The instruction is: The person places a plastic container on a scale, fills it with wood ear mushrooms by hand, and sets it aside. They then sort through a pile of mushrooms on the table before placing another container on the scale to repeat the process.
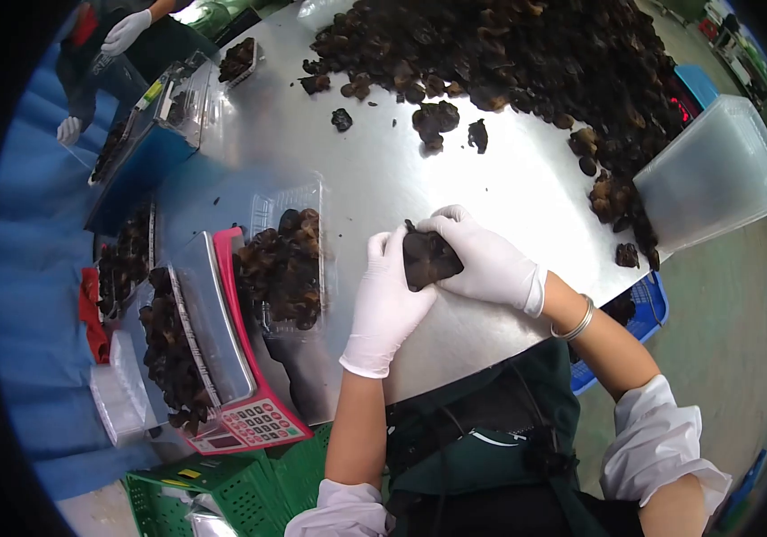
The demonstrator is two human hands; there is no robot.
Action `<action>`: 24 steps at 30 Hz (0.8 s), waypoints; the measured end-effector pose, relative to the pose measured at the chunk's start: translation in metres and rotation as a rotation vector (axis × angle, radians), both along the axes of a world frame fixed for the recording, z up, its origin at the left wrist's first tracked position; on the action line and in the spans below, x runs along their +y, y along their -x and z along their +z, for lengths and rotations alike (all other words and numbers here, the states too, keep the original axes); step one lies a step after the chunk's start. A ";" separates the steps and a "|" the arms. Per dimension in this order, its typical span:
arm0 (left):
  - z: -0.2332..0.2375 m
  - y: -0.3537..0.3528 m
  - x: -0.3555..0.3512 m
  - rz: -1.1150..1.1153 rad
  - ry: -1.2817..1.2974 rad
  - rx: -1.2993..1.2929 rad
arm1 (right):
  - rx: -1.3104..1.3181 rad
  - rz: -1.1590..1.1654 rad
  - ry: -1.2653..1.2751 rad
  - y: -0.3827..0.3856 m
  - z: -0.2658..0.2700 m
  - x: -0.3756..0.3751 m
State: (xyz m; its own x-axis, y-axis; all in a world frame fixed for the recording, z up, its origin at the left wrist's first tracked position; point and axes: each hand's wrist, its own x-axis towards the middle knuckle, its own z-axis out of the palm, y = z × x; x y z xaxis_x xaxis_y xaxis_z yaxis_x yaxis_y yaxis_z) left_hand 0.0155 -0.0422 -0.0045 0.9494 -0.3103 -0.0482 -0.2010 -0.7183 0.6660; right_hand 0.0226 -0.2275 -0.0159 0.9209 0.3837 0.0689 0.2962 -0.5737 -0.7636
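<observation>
Between my two white-gloved hands is a dark wood ear mushroom, held just above the metal table. My left hand grips its left edge, and my right hand has its fingers closed on the right side. Left of my hands a clear plastic tray lies on the table, filled with wood ear mushrooms. At the top of the table spreads a large pile of wood ear mushrooms, with a few loose pieces nearer to me.
A pink scale bears another filled tray at the left. Stacked clear trays stand at the right edge. Green crates and a blue basket are below the table. Another person's gloved hand shows at upper left.
</observation>
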 end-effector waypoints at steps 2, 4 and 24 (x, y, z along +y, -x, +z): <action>-0.007 0.001 0.003 0.055 0.176 -0.004 | 0.014 0.035 -0.051 -0.002 -0.001 0.006; -0.011 0.003 0.006 0.081 0.254 -0.004 | 0.044 0.036 -0.267 -0.004 -0.001 0.010; 0.033 -0.063 0.103 0.614 0.034 -0.135 | -0.051 0.332 -0.050 -0.161 0.023 0.141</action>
